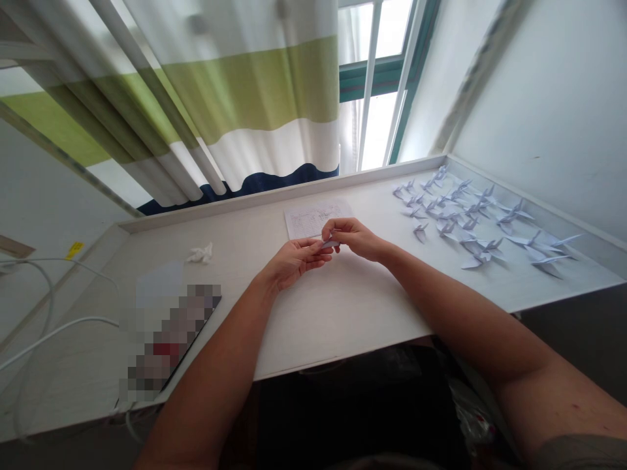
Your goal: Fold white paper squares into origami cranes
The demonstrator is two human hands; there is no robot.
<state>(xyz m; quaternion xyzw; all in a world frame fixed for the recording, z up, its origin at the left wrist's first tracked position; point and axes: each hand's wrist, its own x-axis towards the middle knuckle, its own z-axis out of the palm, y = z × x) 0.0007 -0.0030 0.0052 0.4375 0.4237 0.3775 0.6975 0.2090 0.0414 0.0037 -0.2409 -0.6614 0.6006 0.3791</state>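
Between my two hands, above the middle of the white desk, is a small piece of folded white paper (329,244). My left hand (295,261) pinches it from the left with thumb and fingers. From the right, my right hand (355,237) grips its other side, fingers bent over it. The fold's exact shape is mostly covered by my fingers. Many folded paper cranes (445,226) stand in a group at the right of the desk. Just behind my hands lies a printed sheet (306,220), partly hidden by my right hand.
A crumpled white tissue (200,253) and a pale sheet (159,282) lie on the left, beside a flat, blurred-out device (171,346). White cables (63,324) cross the left edge. A raised rim (274,198) borders the desk's back, below the curtain (255,91) and window.
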